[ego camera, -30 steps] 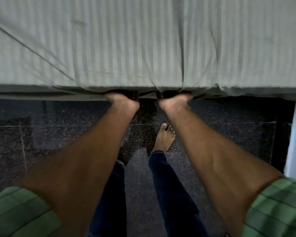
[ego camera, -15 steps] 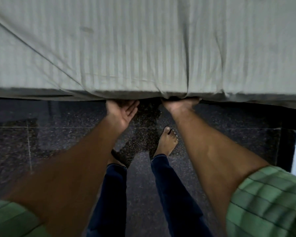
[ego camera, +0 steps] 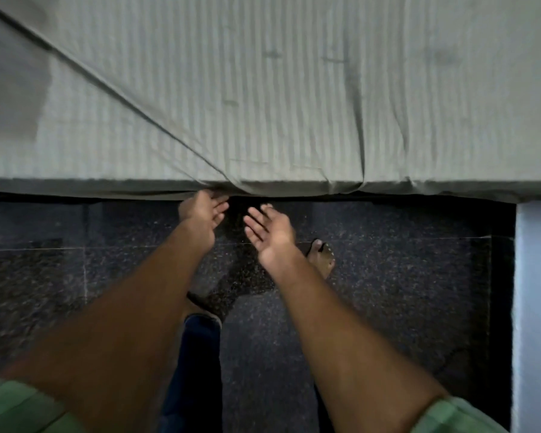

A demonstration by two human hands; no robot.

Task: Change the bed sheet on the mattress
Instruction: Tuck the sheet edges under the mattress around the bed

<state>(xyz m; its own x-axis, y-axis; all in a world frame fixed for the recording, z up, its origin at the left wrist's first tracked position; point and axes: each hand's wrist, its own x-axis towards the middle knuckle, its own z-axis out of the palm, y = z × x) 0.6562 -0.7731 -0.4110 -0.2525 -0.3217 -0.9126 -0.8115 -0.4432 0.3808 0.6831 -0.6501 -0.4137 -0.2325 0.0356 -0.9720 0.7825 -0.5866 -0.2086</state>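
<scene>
Straight, spread fingers of the left hand (ego camera: 204, 214) touch the bed's near edge under a striped grey-green bed sheet (ego camera: 294, 98), the right hand (ego camera: 270, 232) open palm-up just below, the sheet's stripes running away across the mattress above a dark speckled floor (ego camera: 403, 276).

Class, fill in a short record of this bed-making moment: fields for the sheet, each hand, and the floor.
sheet: grey-green striped bed sheet covering the mattress top, a diagonal crease crossing it
left hand: left hand open, palm up, fingertips at the sheet's lower edge
right hand: right hand open, palm up, clear of the sheet
floor: dark speckled stone floor
</scene>
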